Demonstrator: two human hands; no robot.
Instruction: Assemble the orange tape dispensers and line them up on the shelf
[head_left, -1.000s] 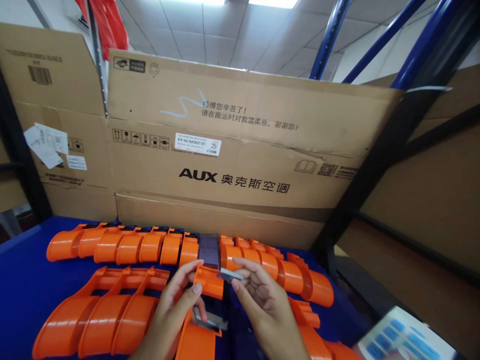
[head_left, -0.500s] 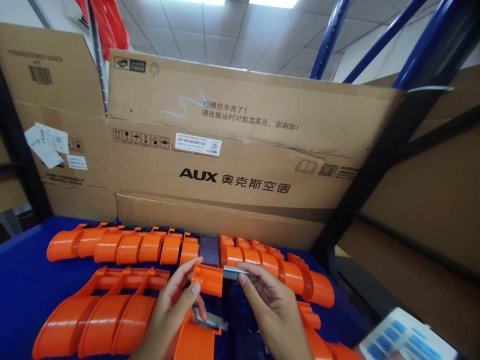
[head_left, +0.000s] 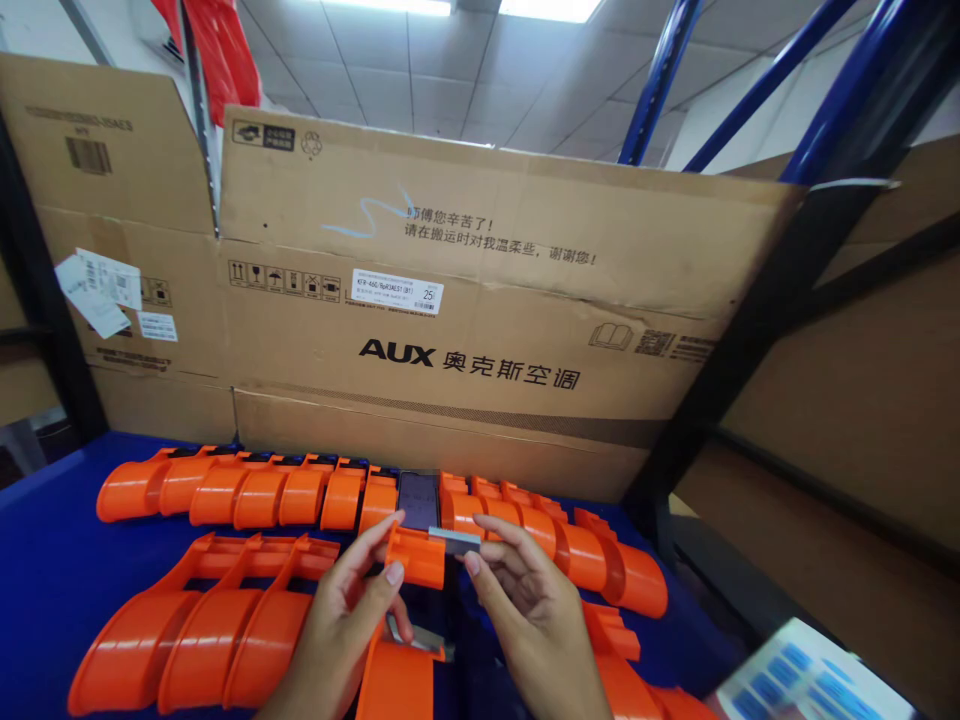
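My left hand point(head_left: 349, 610) grips an orange plastic part point(head_left: 415, 558) between thumb and fingers, held just above the blue table point(head_left: 45, 560). My right hand point(head_left: 525, 600) pinches a small flat grey metal blade point(head_left: 454, 541) and holds it against the top right edge of that orange part. Below my hands lies another orange part point(head_left: 394, 680) with a grey metal piece point(head_left: 420, 638) on it. A dark phone-like slab point(head_left: 418, 498) lies flat just beyond my fingers.
Rows of orange curved plastic parts lie on the blue table: a far row point(head_left: 247, 490), a near left group point(head_left: 187, 630) and a right row point(head_left: 592, 560). A large AUX cardboard box point(head_left: 480, 300) stands behind. A sheet of blue labels point(head_left: 810, 680) sits at lower right.
My right hand has brought the grey blade leftwards from beside the orange part onto its top edge. The left hand has kept its grip and barely moved.
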